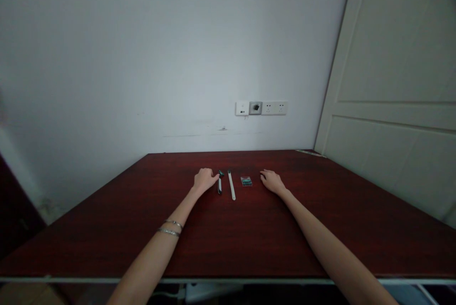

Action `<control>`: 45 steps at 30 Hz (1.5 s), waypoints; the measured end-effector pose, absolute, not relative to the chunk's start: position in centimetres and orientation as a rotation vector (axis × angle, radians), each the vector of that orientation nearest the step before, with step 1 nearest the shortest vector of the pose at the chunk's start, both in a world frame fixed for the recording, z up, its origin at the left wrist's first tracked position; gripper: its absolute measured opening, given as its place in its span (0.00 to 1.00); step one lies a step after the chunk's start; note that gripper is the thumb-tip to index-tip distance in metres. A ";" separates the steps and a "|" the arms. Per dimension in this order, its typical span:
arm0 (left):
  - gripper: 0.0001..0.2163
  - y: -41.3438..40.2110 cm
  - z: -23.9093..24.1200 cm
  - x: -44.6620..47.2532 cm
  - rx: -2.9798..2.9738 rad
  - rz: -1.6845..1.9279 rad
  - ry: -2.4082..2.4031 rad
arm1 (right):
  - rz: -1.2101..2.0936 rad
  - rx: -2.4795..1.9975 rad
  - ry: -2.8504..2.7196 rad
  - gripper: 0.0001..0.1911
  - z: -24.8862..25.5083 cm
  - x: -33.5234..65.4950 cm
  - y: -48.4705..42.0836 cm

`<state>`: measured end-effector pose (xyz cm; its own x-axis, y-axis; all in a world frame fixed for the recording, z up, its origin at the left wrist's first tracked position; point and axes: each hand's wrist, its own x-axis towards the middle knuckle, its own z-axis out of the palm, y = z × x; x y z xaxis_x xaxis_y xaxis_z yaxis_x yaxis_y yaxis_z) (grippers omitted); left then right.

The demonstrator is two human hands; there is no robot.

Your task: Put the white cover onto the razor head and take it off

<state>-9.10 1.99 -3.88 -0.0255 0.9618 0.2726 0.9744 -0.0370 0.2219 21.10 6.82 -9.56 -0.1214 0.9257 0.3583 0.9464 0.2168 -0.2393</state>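
My left hand (204, 180) rests on the dark red table (107, 219), fingers curled loosely, its fingertips right beside a dark razor with a teal head (220, 183). A slim white stick-like handle (231, 185) lies just right of the razor. A small clear packet with teal contents (246, 181) lies further right. My right hand (271, 181) lies flat on the table, fingers stretched toward the packet and a little apart from it. Neither hand holds anything. Two thin bangles (171, 228) ring my left forearm.
A white wall stands behind the table with a row of sockets (261, 108). A white door (395, 119) closes the right side. The table's near edge has a light metal strip (228, 280).
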 end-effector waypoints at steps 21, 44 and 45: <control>0.15 0.5 -3.9 -6.4 -2.267 -0.266 -2.164 | 0.019 -1.652 -2.018 0.19 -9.4 21.2 6.7; 0.16 -1.2 -0.8 -4.3 -2.213 -0.823 -1.980 | 1.504 -0.879 -1.098 0.12 -2.8 9.4 1.3; 0.16 -1.3 -0.8 -4.2 -2.218 -0.821 -1.976 | 1.560 -0.852 -1.065 0.12 -2.7 9.3 0.9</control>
<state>-4.21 -1.33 -0.84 0.0368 0.9063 0.4211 0.9379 -0.1767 0.2985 9.33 0.93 -2.75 -0.2304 0.9731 -0.0074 -0.3475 -0.0894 -0.9334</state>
